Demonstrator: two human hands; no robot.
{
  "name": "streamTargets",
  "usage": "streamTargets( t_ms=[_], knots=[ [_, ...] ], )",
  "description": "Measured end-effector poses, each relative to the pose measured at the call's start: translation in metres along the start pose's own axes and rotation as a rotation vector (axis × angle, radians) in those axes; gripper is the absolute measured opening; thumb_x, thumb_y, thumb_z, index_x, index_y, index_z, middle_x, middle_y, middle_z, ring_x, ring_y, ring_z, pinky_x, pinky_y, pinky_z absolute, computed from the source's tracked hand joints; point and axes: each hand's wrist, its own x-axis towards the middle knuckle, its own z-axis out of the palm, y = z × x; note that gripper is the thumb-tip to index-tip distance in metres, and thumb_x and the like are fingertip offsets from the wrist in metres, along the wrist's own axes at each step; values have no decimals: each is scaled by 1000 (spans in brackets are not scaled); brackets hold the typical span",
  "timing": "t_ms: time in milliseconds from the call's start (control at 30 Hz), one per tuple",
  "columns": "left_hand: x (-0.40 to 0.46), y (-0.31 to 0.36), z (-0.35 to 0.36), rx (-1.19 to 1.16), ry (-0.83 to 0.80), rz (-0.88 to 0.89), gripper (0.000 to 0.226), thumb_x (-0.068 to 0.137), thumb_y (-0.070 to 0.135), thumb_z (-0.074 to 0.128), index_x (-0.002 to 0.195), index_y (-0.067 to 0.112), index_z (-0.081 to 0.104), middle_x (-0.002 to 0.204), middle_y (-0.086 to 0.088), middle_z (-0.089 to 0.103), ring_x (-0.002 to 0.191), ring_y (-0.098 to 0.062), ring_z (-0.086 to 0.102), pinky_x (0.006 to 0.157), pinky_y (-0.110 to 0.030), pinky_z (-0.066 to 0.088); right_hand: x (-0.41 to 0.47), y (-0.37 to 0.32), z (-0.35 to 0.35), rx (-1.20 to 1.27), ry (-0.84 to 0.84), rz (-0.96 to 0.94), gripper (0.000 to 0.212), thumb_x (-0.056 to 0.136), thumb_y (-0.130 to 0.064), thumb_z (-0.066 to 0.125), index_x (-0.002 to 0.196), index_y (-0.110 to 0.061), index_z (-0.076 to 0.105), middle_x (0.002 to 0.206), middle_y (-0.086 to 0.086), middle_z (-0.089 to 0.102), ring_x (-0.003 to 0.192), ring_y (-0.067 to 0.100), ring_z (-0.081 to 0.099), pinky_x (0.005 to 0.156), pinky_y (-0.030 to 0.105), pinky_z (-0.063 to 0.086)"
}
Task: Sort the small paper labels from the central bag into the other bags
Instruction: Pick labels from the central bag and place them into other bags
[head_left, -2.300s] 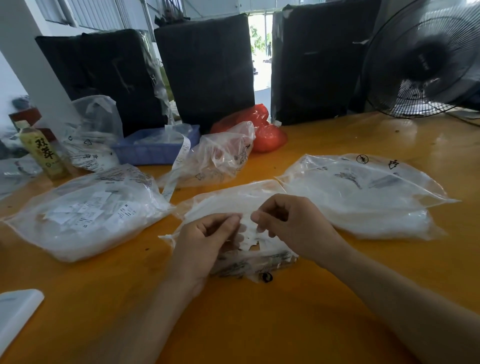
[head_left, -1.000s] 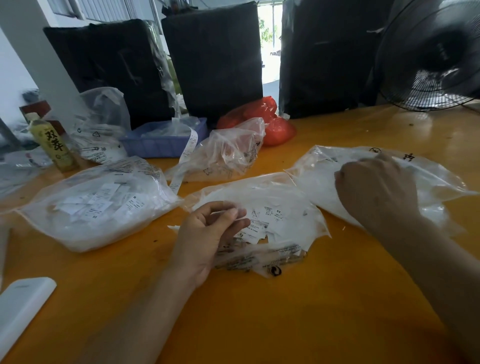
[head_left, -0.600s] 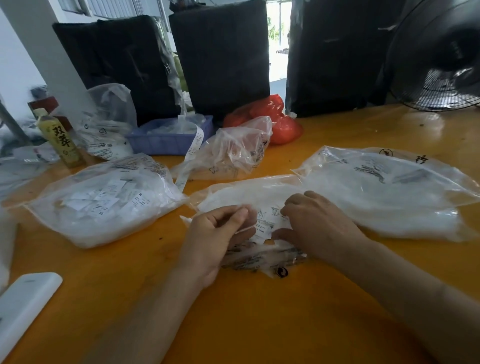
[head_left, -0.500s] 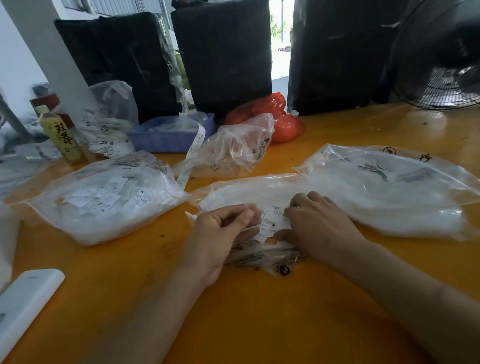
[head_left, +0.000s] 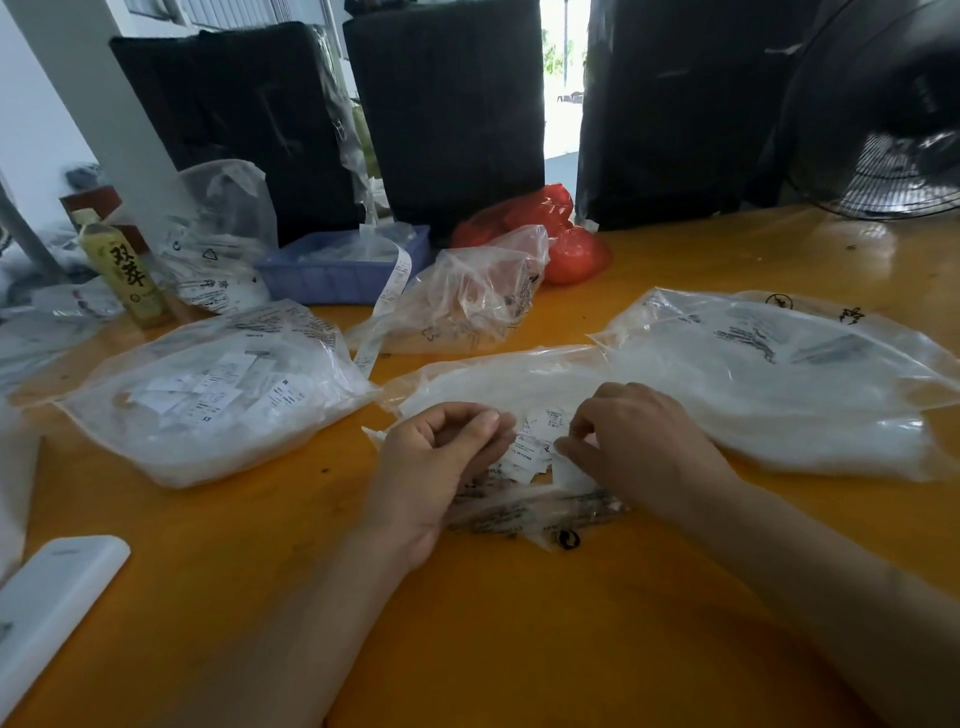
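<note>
The central clear bag (head_left: 519, 382) lies on the orange table with small white paper labels (head_left: 535, 447) at its near mouth. My left hand (head_left: 436, 473) rests at the bag's left side, its fingers curled and pinching the plastic edge. My right hand (head_left: 639, 447) is over the labels and pinches a white label (head_left: 569, 470) between thumb and fingers. A label-filled bag (head_left: 208, 395) lies to the left. A larger clear bag (head_left: 779, 384) lies to the right.
A crumpled clear bag (head_left: 467, 301), a blue tray (head_left: 343, 267), red bags (head_left: 561, 239) and a yellow bottle (head_left: 124, 273) stand further back. A fan (head_left: 883, 114) is at the far right. A white flat object (head_left: 47, 603) lies near the left edge.
My right hand went out over the right-hand bag, came back to the central bag and now pinches a label. My left hand stayed at the bag's mouth.
</note>
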Motion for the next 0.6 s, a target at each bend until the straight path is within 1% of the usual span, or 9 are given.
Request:
streamTargets(
  t_ms=[67,100,200,267,333,400,500,533,600],
  knots=[
    [0,-1,1,7,-7,14,35,77,19,77,107,1,73,105,-17,81,103,-28,79,80,-24,63,-2,-3,3,-98,-77,-5,46,95,-60,57,119,-23,68,115,0,62,105,19,55,93,34,48],
    [0,-2,1,12,-10,20,36,76,20,78,107,2,74,105,-17,81,103,-28,79,80,-23,63,-2,-5,4,-125,-72,-13,44,97,-58,56,119,-21,69,114,2,61,105,21,54,93,36,48],
    [0,-3,1,36,-7,36,35,75,21,78,106,3,76,105,-16,81,102,-28,79,81,-24,63,0,-12,6,-171,-12,-74,25,103,-34,53,107,-19,73,104,2,61,94,20,55,89,38,51],
    [0,-2,0,47,-4,44,34,76,22,78,105,4,77,105,-16,81,102,-27,79,82,-26,63,0,-14,7,-131,30,-77,24,102,-26,51,100,-18,73,97,0,61,87,18,55,84,37,53],
    [0,-1,0,51,2,45,32,78,22,78,105,5,79,105,-16,81,102,-27,79,82,-26,63,0,-11,8,5,101,-34,23,99,-27,53,91,-18,73,91,-3,61,79,14,56,76,32,53],
    [0,-1,-2,60,6,38,24,83,18,77,104,7,80,105,-15,81,102,-26,79,82,-27,63,-1,-8,7,216,158,48,17,95,-29,59,86,-24,72,87,-12,62,73,4,57,67,22,49],
    [0,-2,-3,85,10,28,14,92,13,74,103,9,81,106,-14,81,103,-26,78,83,-28,63,-1,-5,3,480,196,149,12,94,-31,64,84,-36,69,81,-25,65,74,-3,62,60,10,46],
    [1,-2,-4,91,12,26,13,93,12,74,103,10,81,106,-13,81,103,-26,78,83,-28,63,0,-3,2,547,220,179,14,93,-30,64,81,-37,68,76,-26,66,75,-6,62,57,8,46],
    [1,-1,-3,87,14,21,15,90,15,75,103,11,82,107,-13,81,103,-26,78,83,-27,63,1,0,-1,662,259,232,17,93,-27,65,77,-33,69,70,-27,67,66,-11,60,52,5,41]
  ],
)
